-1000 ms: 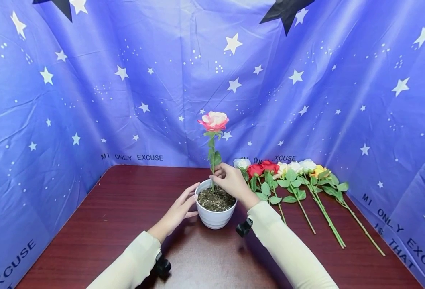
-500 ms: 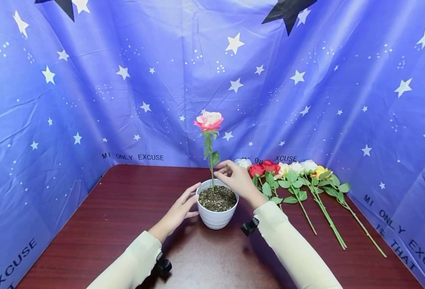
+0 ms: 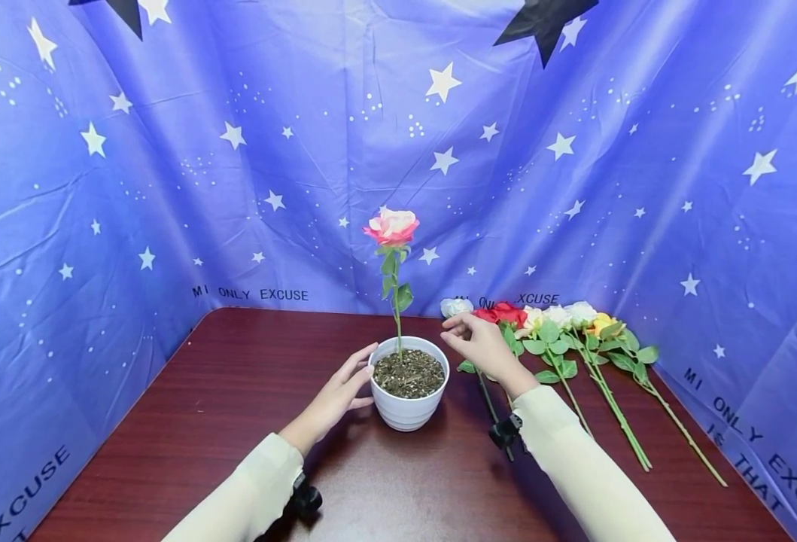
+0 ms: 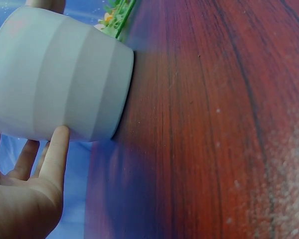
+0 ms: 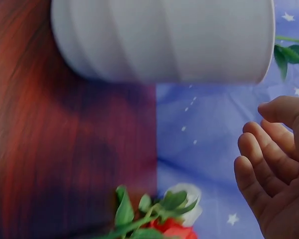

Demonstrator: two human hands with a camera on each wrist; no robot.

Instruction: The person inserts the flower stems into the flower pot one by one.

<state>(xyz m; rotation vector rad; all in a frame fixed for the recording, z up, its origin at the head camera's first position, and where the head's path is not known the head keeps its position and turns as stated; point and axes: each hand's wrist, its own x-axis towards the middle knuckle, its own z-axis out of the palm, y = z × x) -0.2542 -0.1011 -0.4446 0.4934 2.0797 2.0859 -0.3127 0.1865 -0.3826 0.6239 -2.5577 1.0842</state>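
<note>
A white ribbed flowerpot [image 3: 406, 412] filled with dark soil [image 3: 410, 376] stands on the table. One pink-and-white rose [image 3: 393, 227] rises upright from the soil on a leafy green stem. My left hand [image 3: 330, 400] rests with extended fingers against the pot's left side; in the left wrist view the thumb [image 4: 57, 154] touches the wall of the pot. To the right of the pot, my right hand [image 3: 485, 348] is in the air with nothing in it, its fingers loosely bent [image 5: 261, 159]. Behind it, red roses [image 3: 509, 312] are partly hidden.
Several cut roses lie on the right of the brown wooden table [image 3: 235, 421]: a white rose [image 3: 456, 307], pale ones [image 3: 579, 312] and a yellow rose [image 3: 601, 324], stems pointing toward the front. A blue star-patterned curtain [image 3: 317, 188] encloses the back and sides.
My right hand has let go of the pink-and-white rose's stem and moved right, toward the lying roses. The rose has tipped slightly left and stands on its own. My left hand stays at the pot.
</note>
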